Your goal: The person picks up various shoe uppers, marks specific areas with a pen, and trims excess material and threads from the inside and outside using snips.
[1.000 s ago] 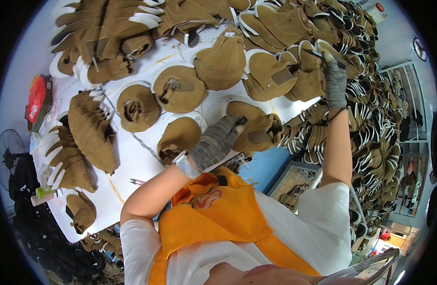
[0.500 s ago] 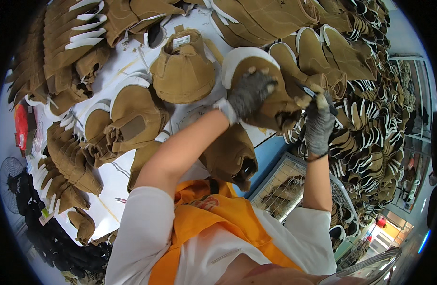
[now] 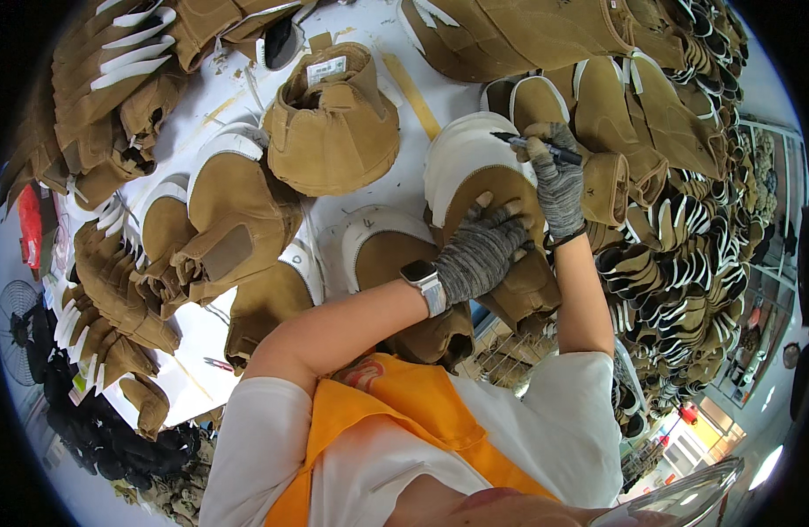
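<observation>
In grey gloves, my left hand (image 3: 482, 256) presses on a brown shoe upper (image 3: 494, 189), its fingers curled over the side. A wide white lining edge (image 3: 461, 145) borders the far end of this upper. My right hand (image 3: 555, 189) grips a black marker pen (image 3: 564, 155), with the dark tip at the white lining; whether it touches cannot be told. Beside my left wrist lies another upper (image 3: 391, 255), with a pen mark on its white border. A taller brown upper (image 3: 334, 132) stands upright beyond it.
Overlapping uppers (image 3: 237, 193) cover the left of the white table (image 3: 351, 206). More uppers (image 3: 518, 35) lie at the far side. Large piles of uppers (image 3: 677, 281) rise on the right. Small snips (image 3: 218, 364) lie near the table's left front.
The upper under my left hand has come nearer, its white lining now showing more. My right hand has moved from its near end to the lining, bringing the marker pen over it.
</observation>
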A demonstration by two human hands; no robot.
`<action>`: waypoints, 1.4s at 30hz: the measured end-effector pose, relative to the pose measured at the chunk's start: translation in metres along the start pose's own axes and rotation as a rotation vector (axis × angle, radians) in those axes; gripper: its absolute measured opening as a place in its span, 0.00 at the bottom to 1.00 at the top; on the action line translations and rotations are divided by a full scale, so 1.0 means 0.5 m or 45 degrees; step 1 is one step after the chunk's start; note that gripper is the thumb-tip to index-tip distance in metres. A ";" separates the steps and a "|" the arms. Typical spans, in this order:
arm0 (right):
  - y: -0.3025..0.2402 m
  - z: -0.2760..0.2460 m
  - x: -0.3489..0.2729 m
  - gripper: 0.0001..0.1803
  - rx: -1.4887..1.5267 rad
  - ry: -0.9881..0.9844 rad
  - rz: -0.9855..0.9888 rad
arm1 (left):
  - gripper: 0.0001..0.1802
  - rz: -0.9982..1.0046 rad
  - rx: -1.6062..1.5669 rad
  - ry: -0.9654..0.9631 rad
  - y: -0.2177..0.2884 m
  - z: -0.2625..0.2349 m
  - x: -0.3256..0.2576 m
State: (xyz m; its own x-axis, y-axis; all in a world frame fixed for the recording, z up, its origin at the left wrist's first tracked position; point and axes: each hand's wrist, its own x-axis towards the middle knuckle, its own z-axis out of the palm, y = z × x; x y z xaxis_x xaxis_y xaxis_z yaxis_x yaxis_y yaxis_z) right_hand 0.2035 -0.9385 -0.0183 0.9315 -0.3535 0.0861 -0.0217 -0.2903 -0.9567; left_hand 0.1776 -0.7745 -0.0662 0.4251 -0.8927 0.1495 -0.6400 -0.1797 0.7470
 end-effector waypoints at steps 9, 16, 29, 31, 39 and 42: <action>0.012 0.016 -0.014 0.08 -0.167 -0.119 0.135 | 0.20 -0.075 -0.012 -0.065 0.002 -0.011 0.008; 0.011 0.024 -0.018 0.06 -0.172 -0.097 0.124 | 0.19 -0.055 0.008 -0.048 0.006 -0.016 0.004; 0.041 0.003 0.011 0.14 0.092 0.404 0.164 | 0.18 0.014 0.104 -0.030 0.005 -0.009 -0.004; 0.064 0.015 0.003 0.15 0.101 0.358 0.185 | 0.16 -0.029 -0.019 0.006 -0.004 -0.021 -0.007; 0.051 0.023 0.005 0.14 0.098 0.307 0.209 | 0.14 -0.509 -0.279 0.417 -0.105 -0.114 0.031; 0.058 0.025 0.009 0.14 -0.044 0.259 0.212 | 0.14 -0.436 -0.213 0.400 -0.091 -0.108 0.020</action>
State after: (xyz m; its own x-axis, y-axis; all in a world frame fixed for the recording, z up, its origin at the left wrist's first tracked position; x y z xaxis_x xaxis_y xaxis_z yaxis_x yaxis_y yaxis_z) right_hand 0.2115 -0.9375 -0.0489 0.8218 -0.5696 -0.0145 -0.1846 -0.2420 -0.9526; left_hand 0.2457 -0.7528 -0.0639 0.7820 -0.6215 0.0461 -0.3292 -0.3490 0.8774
